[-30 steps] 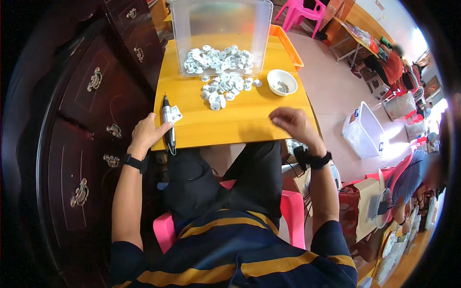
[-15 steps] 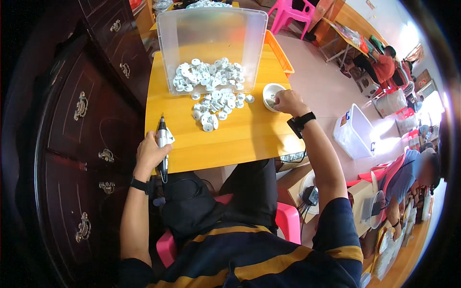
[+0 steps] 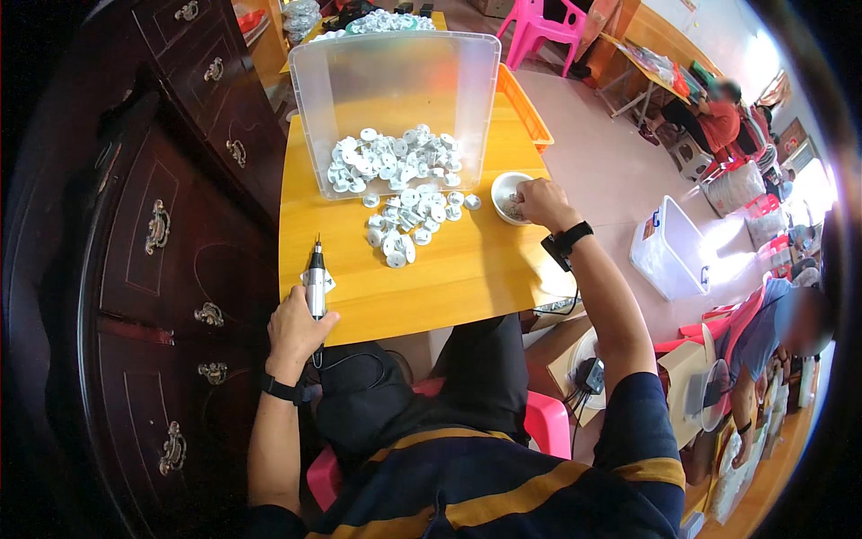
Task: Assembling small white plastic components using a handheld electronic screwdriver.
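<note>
My left hand point(image 3: 298, 331) is closed around a silver and black electric screwdriver point(image 3: 316, 286) at the table's near left edge, its thin bit pointing away from me. A small white piece lies just beside the tool. At the right, my right hand point(image 3: 544, 203) dips its bent fingertips into a white bowl point(image 3: 505, 186). Small greyish bits show in the bowl; what the fingertips pinch is hidden. Between my hands lies a loose pile of white round plastic parts point(image 3: 395, 225), each disc-like with a raised piece. More fill the clear plastic bin point(image 3: 409, 85) behind, tipped with its opening toward me.
All this stands on a yellow wooden table point(image 3: 449, 287). An orange crate point(image 3: 523, 103) borders its far right side. Dark drawers point(image 3: 148, 234) rise close on my left. A clear tub point(image 3: 669, 247) sits on the floor at right. Other people work at tables on the right.
The table and its things sit slightly lower in view. My left hand now covers more of the screwdriver's lower end. My right hand stays at the bowl, its fingers shifted slightly.
</note>
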`<state>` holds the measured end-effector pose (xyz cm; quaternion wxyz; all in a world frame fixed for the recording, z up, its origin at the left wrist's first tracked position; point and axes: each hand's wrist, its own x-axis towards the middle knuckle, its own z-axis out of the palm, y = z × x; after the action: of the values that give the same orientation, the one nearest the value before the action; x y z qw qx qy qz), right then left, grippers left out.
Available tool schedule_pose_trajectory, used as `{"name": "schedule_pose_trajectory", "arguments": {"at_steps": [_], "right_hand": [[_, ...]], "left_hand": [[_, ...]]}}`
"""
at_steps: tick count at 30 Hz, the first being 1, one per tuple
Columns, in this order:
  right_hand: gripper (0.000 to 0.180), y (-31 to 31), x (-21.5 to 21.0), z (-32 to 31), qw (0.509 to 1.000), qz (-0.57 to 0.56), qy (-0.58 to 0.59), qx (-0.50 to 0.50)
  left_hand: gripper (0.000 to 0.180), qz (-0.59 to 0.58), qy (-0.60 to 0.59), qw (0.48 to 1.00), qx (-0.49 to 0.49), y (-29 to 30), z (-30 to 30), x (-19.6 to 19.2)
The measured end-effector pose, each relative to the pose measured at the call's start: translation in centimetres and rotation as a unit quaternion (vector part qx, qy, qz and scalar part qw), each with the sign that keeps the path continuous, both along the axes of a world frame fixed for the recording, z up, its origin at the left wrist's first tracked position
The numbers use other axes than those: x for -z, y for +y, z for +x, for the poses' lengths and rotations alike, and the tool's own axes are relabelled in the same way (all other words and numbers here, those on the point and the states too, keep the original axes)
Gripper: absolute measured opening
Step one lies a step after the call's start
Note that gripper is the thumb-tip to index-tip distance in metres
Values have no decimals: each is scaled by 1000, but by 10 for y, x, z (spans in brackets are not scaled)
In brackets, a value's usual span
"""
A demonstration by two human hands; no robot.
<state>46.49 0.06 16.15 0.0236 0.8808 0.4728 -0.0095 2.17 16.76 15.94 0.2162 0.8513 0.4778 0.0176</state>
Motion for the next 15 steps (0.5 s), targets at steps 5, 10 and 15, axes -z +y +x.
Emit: {"name": "schedule_pose_trajectory", "arguments": {"at_steps": [5,10,15], "right_hand": [[14,-6,2,1,999,24,18,24],[11,-13,5,-3,994,104,30,4],[14,-19,-5,-8,981,177,75,16]], "left_hand": [[50,-82,-71,993,-38,9,-5,10],[34,-317,-264,909,-66,11,-14,19],[31,-507,-370,775,-75,-10,-3,2]]}}
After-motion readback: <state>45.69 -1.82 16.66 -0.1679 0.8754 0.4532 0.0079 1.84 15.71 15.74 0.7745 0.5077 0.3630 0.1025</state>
